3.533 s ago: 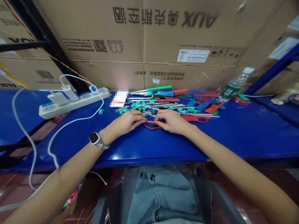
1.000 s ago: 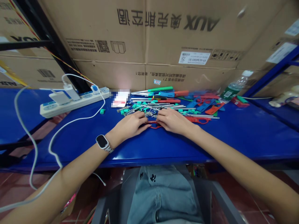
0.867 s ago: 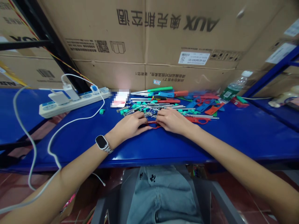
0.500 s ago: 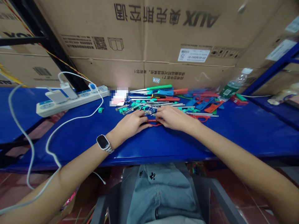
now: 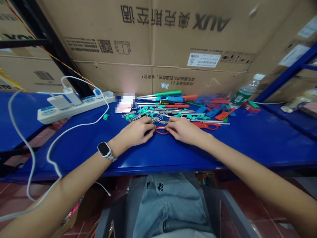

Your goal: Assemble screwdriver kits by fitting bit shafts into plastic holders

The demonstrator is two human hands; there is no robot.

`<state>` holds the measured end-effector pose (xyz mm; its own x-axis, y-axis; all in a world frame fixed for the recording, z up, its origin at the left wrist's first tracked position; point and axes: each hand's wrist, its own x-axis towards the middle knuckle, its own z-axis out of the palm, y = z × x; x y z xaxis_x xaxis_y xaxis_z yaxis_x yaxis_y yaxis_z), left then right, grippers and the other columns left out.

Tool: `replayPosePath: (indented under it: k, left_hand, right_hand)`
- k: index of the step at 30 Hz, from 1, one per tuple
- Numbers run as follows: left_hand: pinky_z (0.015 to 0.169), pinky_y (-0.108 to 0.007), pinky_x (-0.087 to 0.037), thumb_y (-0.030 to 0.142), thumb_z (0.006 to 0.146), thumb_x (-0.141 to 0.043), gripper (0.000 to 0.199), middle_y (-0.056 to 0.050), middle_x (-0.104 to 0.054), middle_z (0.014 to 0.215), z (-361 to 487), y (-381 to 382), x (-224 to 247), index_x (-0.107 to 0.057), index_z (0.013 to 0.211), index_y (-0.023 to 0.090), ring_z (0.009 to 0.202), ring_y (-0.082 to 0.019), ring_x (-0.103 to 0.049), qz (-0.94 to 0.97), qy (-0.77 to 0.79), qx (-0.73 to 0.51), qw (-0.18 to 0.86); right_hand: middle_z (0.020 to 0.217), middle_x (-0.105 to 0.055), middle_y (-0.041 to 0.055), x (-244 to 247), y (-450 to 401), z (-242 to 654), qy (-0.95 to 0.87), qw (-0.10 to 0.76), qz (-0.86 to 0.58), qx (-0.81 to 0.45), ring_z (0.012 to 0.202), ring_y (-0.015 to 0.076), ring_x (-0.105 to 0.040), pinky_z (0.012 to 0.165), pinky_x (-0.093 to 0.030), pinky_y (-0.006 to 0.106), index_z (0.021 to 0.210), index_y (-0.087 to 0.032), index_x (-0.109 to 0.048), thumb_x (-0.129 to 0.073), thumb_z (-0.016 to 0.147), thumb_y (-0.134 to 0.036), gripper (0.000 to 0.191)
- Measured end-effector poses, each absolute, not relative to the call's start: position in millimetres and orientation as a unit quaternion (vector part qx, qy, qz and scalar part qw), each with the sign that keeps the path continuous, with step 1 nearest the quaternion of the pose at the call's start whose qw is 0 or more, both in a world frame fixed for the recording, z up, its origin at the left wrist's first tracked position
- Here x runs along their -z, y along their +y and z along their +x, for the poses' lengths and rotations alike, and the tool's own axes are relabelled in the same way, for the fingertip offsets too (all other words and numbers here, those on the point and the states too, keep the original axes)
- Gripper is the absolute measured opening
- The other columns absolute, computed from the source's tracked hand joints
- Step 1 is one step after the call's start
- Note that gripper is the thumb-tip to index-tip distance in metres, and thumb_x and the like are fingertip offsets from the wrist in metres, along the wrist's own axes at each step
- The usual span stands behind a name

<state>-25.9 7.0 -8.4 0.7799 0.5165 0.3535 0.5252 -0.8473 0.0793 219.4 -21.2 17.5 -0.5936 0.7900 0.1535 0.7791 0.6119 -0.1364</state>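
My left hand (image 5: 137,131) and my right hand (image 5: 185,132) are low over the blue tabletop, fingertips pinched at either end of a red lighter casing (image 5: 161,133). A loop of the casing shows in the gap between them; its ends are hidden by my fingers. Just beyond my knuckles lies a pile of lighter parts: metal tubes (image 5: 192,111), small green plastic pieces (image 5: 130,116) and clear fuel tanks with metal tops. Another red casing (image 5: 209,126) rests right of my right hand. A screwdriver (image 5: 167,102) with a black and yellow handle lies behind the pile.
At the back left stands a white power strip (image 5: 74,107) with plugged-in chargers and a trailing white cable (image 5: 71,129). A plastic bottle (image 5: 244,92) is at the back right, near blue and orange casings (image 5: 224,114). A large cardboard box (image 5: 153,39) walls off the back.
My right hand's fingers have drawn slightly right, widening the gap between the hands, so more of the red casing shows. The view has shifted slightly.
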Motion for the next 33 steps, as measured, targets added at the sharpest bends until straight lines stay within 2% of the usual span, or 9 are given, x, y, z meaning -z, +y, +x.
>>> replayPosePath:
  k: [3, 8, 14, 19, 24, 29, 33]
  left_hand:
    - [0.074, -0.034, -0.055, 0.03, 0.107, -0.049, 0.031, -0.009, -0.066, 0.094, -23.8, 9.2, 8.7, -0.076, 0.1, 0.016, 0.083, -0.02, -0.065, -0.937, -0.29, 0.193, -0.006]
    - [0.071, -0.031, -0.054, 0.028, 0.107, -0.051, 0.027, -0.007, -0.068, 0.093, -21.1, 9.4, 6.7, -0.075, 0.099, 0.018, 0.083, -0.019, -0.067, -0.935, -0.299, 0.191, 0.013]
    - [0.069, -0.032, -0.054, 0.025, 0.107, -0.049, 0.028, -0.008, -0.068, 0.091, -18.0, 7.3, 7.7, -0.072, 0.097, 0.014, 0.082, -0.02, -0.067, -0.931, -0.309, 0.186, 0.058]
    - [0.068, -0.031, -0.053, 0.024, 0.106, -0.049, 0.027, -0.008, -0.066, 0.089, -15.4, 4.3, 9.8, -0.07, 0.093, 0.015, 0.08, -0.02, -0.065, -0.924, -0.324, 0.198, 0.053]
    - [0.068, -0.032, -0.054, 0.021, 0.103, -0.051, 0.024, -0.007, -0.063, 0.087, -17.2, 4.1, 11.3, -0.071, 0.092, 0.016, 0.078, -0.02, -0.064, -0.914, -0.337, 0.226, 0.005]
    - [0.075, -0.033, -0.056, 0.018, 0.102, -0.053, 0.021, -0.007, -0.069, 0.091, -24.6, 14.2, 11.0, -0.074, 0.099, 0.017, 0.08, -0.018, -0.067, -0.918, -0.301, 0.244, -0.08]
    - [0.072, -0.029, -0.055, 0.018, 0.1, -0.056, 0.016, -0.004, -0.073, 0.087, -28.7, 25.7, 7.3, -0.072, 0.101, 0.018, 0.074, -0.015, -0.067, -0.914, -0.289, 0.245, -0.145]
  right_hand:
    - [0.091, -0.074, 0.0081, -17.6, -9.9, 220.7, -0.882, 0.129, -0.448, -0.072, 0.08, 0.0196, -0.065, 0.074, -0.044, 0.033, 0.09, -0.017, -0.077, -0.062, 0.097, -0.016, 0.016]
    - [0.08, -0.075, 0.0039, -25.9, 3.1, 220.2, -0.884, 0.111, -0.435, -0.129, 0.073, 0.0184, -0.066, 0.07, -0.045, 0.032, 0.084, -0.02, -0.075, -0.067, 0.091, -0.011, 0.014]
    - [0.097, -0.071, 0.0095, -22.6, 0.7, 222.8, -0.899, 0.121, -0.414, -0.075, 0.08, 0.0198, -0.064, 0.074, -0.046, 0.033, 0.089, -0.018, -0.075, -0.065, 0.096, -0.017, 0.012]
    - [0.09, -0.071, 0.0076, -21.2, 2.2, 221.2, -0.899, 0.112, -0.415, -0.086, 0.082, 0.02, -0.064, 0.075, -0.046, 0.033, 0.085, -0.018, -0.072, -0.063, 0.091, -0.009, 0.015]
    - [0.086, -0.073, 0.0077, -25.8, 4.6, 217.4, -0.9, 0.095, -0.417, -0.085, 0.079, 0.0207, -0.063, 0.072, -0.042, 0.033, 0.077, -0.019, -0.067, -0.061, 0.092, -0.009, 0.019]
    - [0.079, -0.073, 0.004, -29.6, 6.2, 216.9, -0.888, 0.104, -0.427, -0.136, 0.072, 0.018, -0.063, 0.069, -0.043, 0.03, 0.084, -0.019, -0.068, -0.062, 0.088, -0.004, 0.016]
    - [0.076, -0.073, 0.0033, -29.3, 9.6, 217.5, -0.875, 0.111, -0.441, -0.166, 0.069, 0.0158, -0.064, 0.067, -0.045, 0.029, 0.079, -0.018, -0.069, -0.063, 0.086, -0.003, 0.018]
